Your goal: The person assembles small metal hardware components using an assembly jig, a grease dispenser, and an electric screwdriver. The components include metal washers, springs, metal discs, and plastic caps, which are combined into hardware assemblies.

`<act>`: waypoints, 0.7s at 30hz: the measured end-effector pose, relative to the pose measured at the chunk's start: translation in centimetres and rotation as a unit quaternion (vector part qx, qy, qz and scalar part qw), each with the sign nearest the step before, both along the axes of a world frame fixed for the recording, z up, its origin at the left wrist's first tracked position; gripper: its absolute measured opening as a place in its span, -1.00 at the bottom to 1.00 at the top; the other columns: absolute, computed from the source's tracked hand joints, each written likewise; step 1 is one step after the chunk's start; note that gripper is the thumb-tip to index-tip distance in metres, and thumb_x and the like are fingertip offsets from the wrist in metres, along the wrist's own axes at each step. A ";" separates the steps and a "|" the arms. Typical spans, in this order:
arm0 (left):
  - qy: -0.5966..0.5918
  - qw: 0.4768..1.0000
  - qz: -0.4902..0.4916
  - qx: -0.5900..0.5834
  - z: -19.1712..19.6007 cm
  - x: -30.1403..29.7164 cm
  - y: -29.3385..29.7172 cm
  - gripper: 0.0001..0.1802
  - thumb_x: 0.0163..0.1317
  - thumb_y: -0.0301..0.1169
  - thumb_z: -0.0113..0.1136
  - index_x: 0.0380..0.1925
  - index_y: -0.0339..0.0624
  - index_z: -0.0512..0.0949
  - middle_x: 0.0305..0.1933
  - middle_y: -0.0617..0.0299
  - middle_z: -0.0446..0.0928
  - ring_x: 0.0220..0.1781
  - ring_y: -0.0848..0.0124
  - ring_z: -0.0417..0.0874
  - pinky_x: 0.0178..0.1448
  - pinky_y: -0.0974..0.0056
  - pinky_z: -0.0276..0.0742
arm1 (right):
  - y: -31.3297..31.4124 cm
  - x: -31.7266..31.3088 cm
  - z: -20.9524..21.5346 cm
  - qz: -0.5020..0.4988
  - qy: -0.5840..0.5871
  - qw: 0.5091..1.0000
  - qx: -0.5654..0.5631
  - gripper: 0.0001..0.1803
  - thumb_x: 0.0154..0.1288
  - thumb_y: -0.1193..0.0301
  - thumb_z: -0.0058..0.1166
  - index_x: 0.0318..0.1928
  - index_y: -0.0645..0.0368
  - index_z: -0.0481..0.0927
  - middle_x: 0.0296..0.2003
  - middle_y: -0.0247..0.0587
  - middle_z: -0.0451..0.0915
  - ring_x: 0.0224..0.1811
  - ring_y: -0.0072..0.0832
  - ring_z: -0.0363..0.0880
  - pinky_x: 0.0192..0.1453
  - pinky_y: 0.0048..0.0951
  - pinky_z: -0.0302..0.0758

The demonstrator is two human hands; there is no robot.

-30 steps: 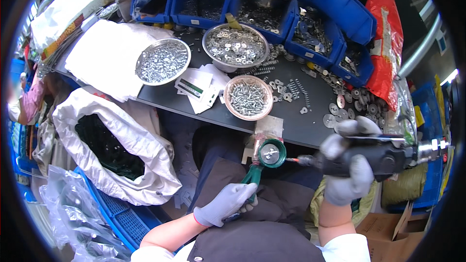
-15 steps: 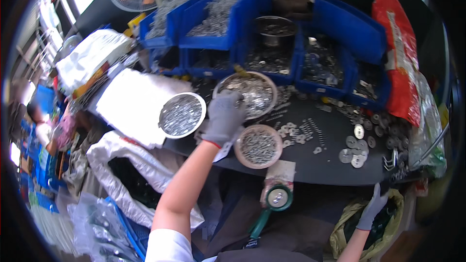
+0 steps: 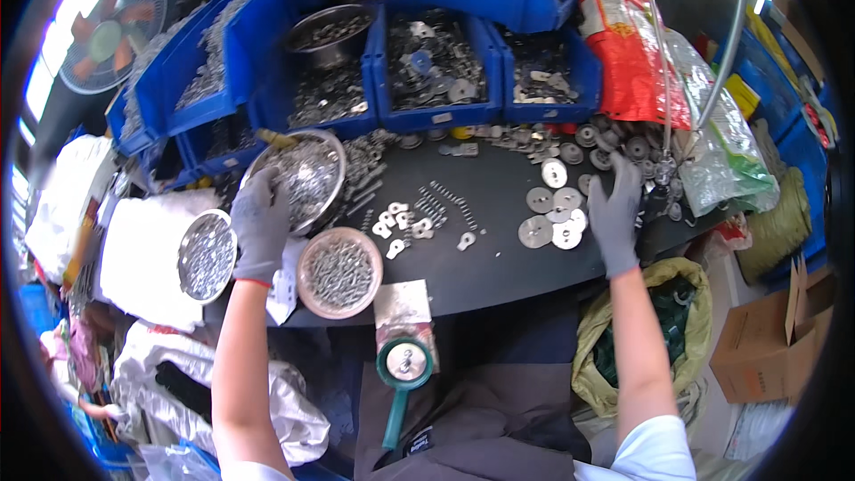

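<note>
My left hand (image 3: 259, 227), in a grey glove with a red cuff edge, is at the near left rim of a metal bowl (image 3: 339, 169) of small shiny parts. Its fingers are curled together, and whatever they hold is hidden. To the right, my gloved right hand (image 3: 614, 223) hovers beside several flat round metal discs (image 3: 563, 205), fingers spread and nothing visible in them. A pink bowl of screws (image 3: 340, 273) and a white bowl of small metal pieces (image 3: 207, 256) flank my left hand. A green-handled round holder (image 3: 405, 362) with a silver disc in it lies at the near table edge.
Blue bins (image 3: 443, 111) of metal parts line the back. Springs (image 3: 454, 205) and small white-metal tabs (image 3: 396, 221) lie mid-table. A red bag (image 3: 614, 44) stands at the back right, a yellowish sack (image 3: 588, 383) below my right forearm, a cardboard box (image 3: 757, 347) farther right.
The view has swung to the right. My right hand has risen from beside the yellowish sack to the discs on the table. My left hand stays by the metal bowl.
</note>
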State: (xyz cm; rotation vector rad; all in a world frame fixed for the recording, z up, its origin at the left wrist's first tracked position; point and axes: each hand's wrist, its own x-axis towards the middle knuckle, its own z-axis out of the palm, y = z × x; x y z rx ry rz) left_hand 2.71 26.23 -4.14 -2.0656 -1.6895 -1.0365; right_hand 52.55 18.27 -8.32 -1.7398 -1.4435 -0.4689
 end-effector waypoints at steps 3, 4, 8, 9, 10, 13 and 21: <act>-0.046 0.994 0.036 -0.093 0.9 -0.1 -1.0 -0.87 0.19 -0.36 0.17 -0.26 -0.07 0.60 -0.21 0.00 0.61 -0.14 0.06 0.62 -0.08 0.06 0.51 | 6.4 3.9 0.8 -0.103 0.136 0.974 -0.152 -0.28 0.22 0.05 0.09 0.32 0.12 0.35 0.22 0.30 0.33 0.30 0.13 0.28 0.36 0.01 0.22; -0.023 0.998 0.028 -0.061 1.0 -0.3 -1.1 -0.87 0.17 -0.37 0.18 -0.27 -0.08 0.60 -0.21 0.00 0.60 -0.14 0.06 0.61 -0.09 0.05 0.51 | 7.9 7.0 0.1 -0.146 0.082 0.972 -0.165 -0.27 0.21 0.00 0.07 0.33 0.05 0.35 0.23 0.30 0.32 0.30 0.15 0.27 0.35 0.04 0.23; -0.079 0.995 -0.052 -0.037 2.6 -0.7 -4.5 -0.88 0.19 -0.46 0.20 -0.27 -0.21 0.60 -0.20 0.02 0.58 -0.19 0.12 0.61 -0.11 0.16 0.52 | 9.1 5.3 -1.0 -0.161 -0.078 0.954 -0.241 -0.39 0.20 0.01 0.08 0.25 -0.13 0.44 0.18 0.19 0.39 0.23 0.16 0.33 0.30 0.03 0.31; -0.220 0.960 -0.115 -0.132 3.0 0.2 -6.2 -0.85 0.28 -0.47 0.16 -0.20 -0.29 0.58 -0.26 0.13 0.61 -0.20 0.33 0.61 -0.09 0.34 0.50 | 9.0 6.0 -1.1 -0.154 -0.076 0.957 -0.234 -0.45 0.22 0.04 0.07 0.22 -0.16 0.46 0.14 0.15 0.44 0.20 0.14 0.37 0.28 -0.01 0.34; -0.319 0.891 -0.141 -0.291 5.1 2.2 -8.4 -0.82 0.30 -0.46 0.14 -0.15 -0.31 0.58 -0.28 0.20 0.62 -0.22 0.47 0.58 -0.10 0.41 0.49 | 8.8 6.9 -1.2 -0.130 -0.074 0.956 -0.251 -0.50 0.23 0.10 0.07 0.18 -0.10 0.48 0.11 0.12 0.46 0.18 0.09 0.40 0.27 -0.05 0.35; -0.339 0.760 -0.192 -0.521 7.9 5.5 -14.1 -0.79 0.26 -0.39 0.21 -0.15 -0.24 0.61 -0.31 0.37 0.59 -0.32 0.64 0.54 -0.23 0.48 0.47 | 7.1 8.4 -3.9 -0.006 0.000 0.979 -0.203 -0.58 0.26 0.29 0.05 0.14 0.02 0.50 0.04 0.08 0.50 0.11 -0.04 0.47 0.23 -0.14 0.37; -0.187 0.684 -0.265 -0.653 7.2 7.4 -15.5 -0.74 0.19 -0.30 0.22 -0.19 -0.20 0.63 -0.39 0.34 0.62 -0.40 0.62 0.57 -0.28 0.51 0.46 | 5.6 4.4 -1.2 0.086 -0.031 0.994 -0.067 -0.63 0.30 0.48 0.01 0.12 0.14 0.56 0.09 0.00 0.51 0.18 -0.15 0.45 0.31 -0.25 0.33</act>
